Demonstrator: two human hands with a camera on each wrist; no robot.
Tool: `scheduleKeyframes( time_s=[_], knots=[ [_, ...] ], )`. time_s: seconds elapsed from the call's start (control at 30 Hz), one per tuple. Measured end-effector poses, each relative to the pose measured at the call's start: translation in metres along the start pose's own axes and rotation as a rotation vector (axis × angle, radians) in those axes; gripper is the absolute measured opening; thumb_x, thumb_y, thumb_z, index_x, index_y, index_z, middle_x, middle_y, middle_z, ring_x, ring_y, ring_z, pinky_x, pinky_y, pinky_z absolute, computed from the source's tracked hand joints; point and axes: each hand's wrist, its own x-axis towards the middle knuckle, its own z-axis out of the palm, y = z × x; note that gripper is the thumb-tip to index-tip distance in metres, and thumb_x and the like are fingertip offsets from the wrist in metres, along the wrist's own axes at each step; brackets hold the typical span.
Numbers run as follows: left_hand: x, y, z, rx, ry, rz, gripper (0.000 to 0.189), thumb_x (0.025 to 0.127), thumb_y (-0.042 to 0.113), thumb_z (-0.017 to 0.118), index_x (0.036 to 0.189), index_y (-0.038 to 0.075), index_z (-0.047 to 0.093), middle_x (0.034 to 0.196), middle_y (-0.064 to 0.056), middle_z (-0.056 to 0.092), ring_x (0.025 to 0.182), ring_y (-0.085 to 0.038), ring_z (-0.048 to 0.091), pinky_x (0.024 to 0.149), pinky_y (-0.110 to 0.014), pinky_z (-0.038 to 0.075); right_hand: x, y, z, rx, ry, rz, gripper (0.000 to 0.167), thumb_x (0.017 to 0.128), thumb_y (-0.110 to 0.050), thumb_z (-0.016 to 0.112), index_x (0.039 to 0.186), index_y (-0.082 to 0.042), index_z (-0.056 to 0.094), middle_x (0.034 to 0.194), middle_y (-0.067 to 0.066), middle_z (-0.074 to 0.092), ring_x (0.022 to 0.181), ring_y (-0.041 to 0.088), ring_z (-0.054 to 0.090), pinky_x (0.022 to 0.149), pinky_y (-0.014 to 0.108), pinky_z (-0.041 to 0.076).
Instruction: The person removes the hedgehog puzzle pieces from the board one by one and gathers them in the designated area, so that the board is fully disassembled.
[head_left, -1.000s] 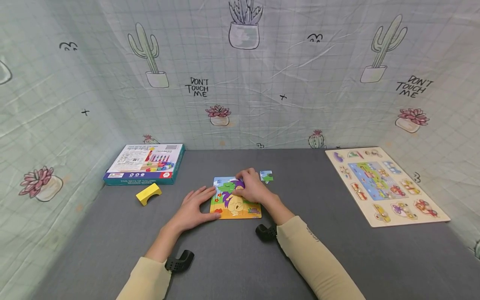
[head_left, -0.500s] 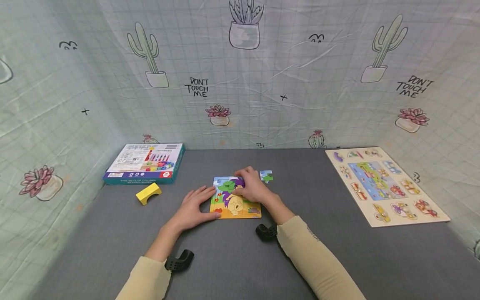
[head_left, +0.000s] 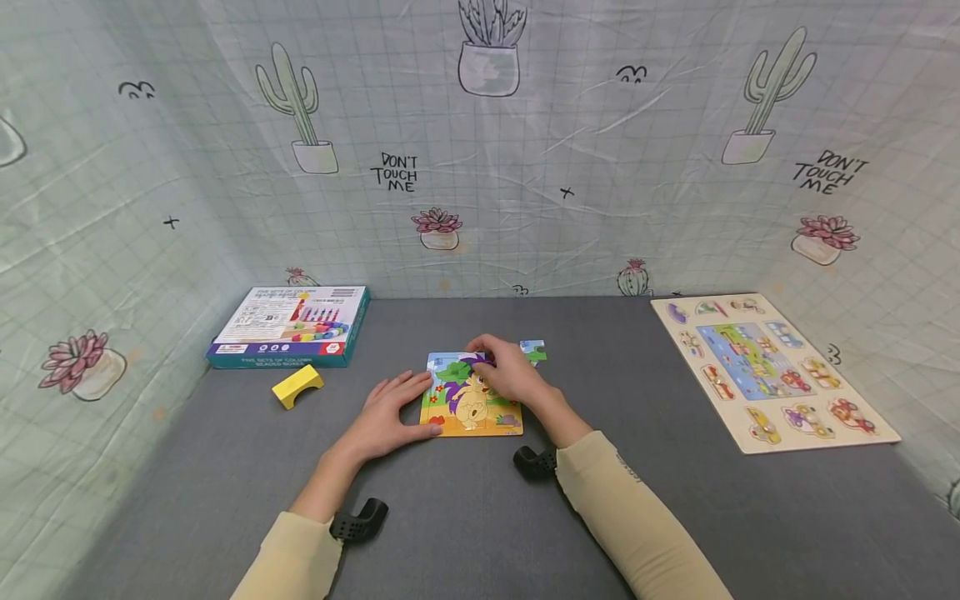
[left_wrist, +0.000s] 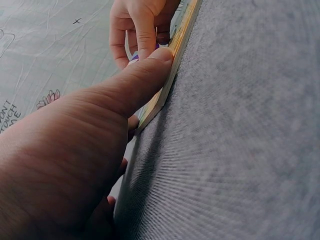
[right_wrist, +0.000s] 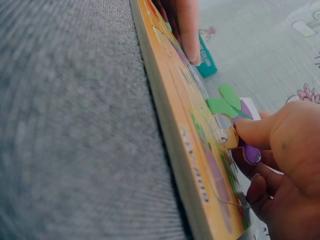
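Note:
A jigsaw puzzle board (head_left: 457, 428) with a purple-spined cartoon animal lies in the middle of the table. My left hand (head_left: 387, 421) spreads along its left side, fingers straight, thumb over the near left corner; in the left wrist view the thumb (left_wrist: 145, 75) presses on the board's edge. Over the board's upper right part, my right hand (head_left: 513, 372) pinches a puzzle piece (right_wrist: 253, 155) with purple and an eye on it, tilted up from the board in the right wrist view. A loose blue and green puzzle piece (head_left: 533, 347) lies just past the right hand, partly covered by it.
A boxed set (head_left: 288, 327) lies at the back left, with a yellow arch block (head_left: 297, 387) in front of it. On the right rests a wooden picture board (head_left: 720, 333). A printed cloth (head_left: 510, 167) rises behind the table.
My right hand has shifted slightly away and its fingers have lifted, uncovering more of the animal's face and covering more of the loose piece. The left hand has stayed put.

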Motion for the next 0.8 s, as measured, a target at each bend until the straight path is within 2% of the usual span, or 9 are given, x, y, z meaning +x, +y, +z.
scheduleKeyframes(
  time_s=[0.17,0.33,0.63,0.8],
  knots=[
    [-0.0005,-0.0009,-0.0004,0.0,0.003,0.002,0.081,0.085,0.047,0.079,0.15,0.007,0.05,0.156,-0.009,0.044,0.148,-0.038,0.026,0.118,-0.062,0.008,0.0001,-0.0006,-0.0013,-0.031,-0.042,-0.011,0.024,0.103,-0.014,0.061,0.127,-0.014,0.059,0.092,0.002,0.06,0.075,0.019,0.053,0.069,0.033,0.045],
    [-0.0008,-0.0008,-0.0006,0.0,0.002,-0.003,0.082,0.085,0.047,0.079,0.15,0.007,0.05,0.156,-0.009,0.043,0.148,-0.038,0.025,0.118,-0.062,0.008,0.0001,-0.0002,-0.0018,-0.033,-0.044,-0.027,0.022,0.104,-0.014,0.059,0.126,-0.015,0.058,0.08,0.002,0.057,0.064,0.017,0.051,0.063,0.031,0.042],
    [-0.0004,-0.0009,-0.0003,-0.004,0.003,0.003,0.081,0.085,0.046,0.079,0.15,0.007,0.05,0.156,-0.009,0.043,0.148,-0.038,0.026,0.117,-0.062,0.008,-0.0004,0.0011,-0.0023,-0.031,-0.025,-0.047,0.02,0.104,-0.014,0.059,0.124,-0.015,0.059,0.077,0.002,0.054,0.062,0.017,0.048,0.061,0.03,0.04],
    [-0.0002,-0.0007,0.0,-0.002,0.002,0.003,0.081,0.085,0.047,0.079,0.15,0.007,0.049,0.156,-0.009,0.043,0.148,-0.038,0.025,0.118,-0.062,0.008,-0.0002,0.0013,-0.002,-0.019,-0.021,-0.033,0.02,0.104,-0.014,0.058,0.124,-0.016,0.06,0.083,0.003,0.058,0.067,0.018,0.051,0.064,0.031,0.042]
  ],
)
